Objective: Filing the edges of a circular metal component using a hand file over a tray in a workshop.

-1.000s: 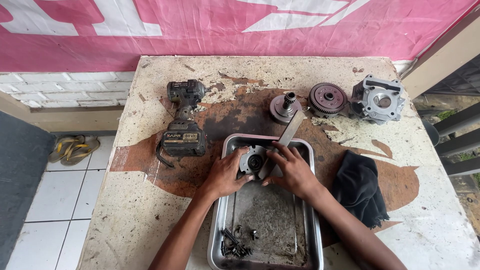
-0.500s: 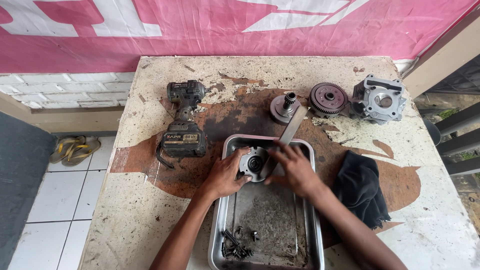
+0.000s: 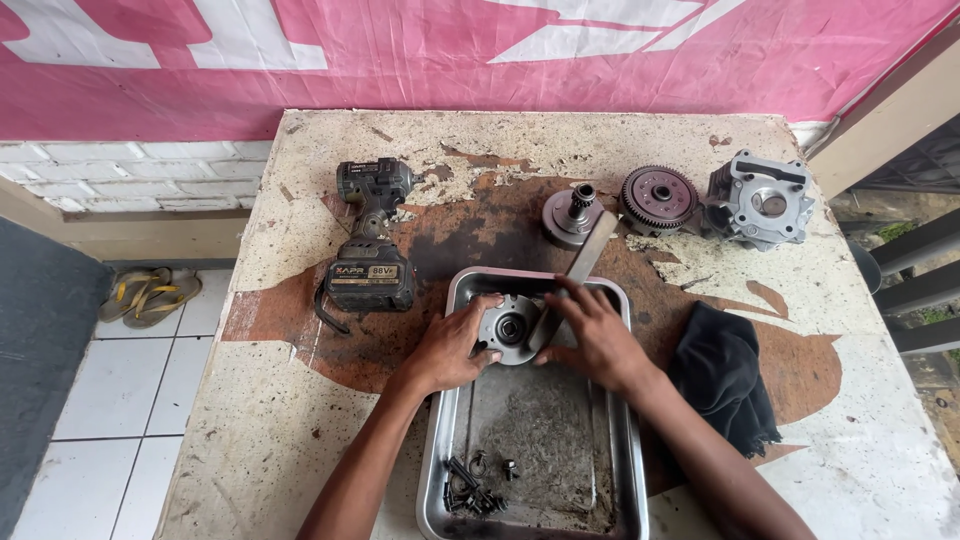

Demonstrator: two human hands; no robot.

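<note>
Over metal tray (image 3: 440, 470) | left hand (image 3: 450, 345) grips round metal part (image 3: 510, 328), steadying it | right hand (image 3: 595, 335) fingers hold flat bar (image 3: 580, 268) against it

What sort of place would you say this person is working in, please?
Probably a small repair workshop for engines: a worn, paint-flaked table bears a cordless impact driver, a toothed gear, a metal cylinder block and a greasy steel tray of bolts.

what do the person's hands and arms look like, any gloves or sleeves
Both are bare: no gloves on the left hand or right hand, and no sleeves on either forearm as far as the frame shows. No watch, ring or wristband can be seen.
</note>
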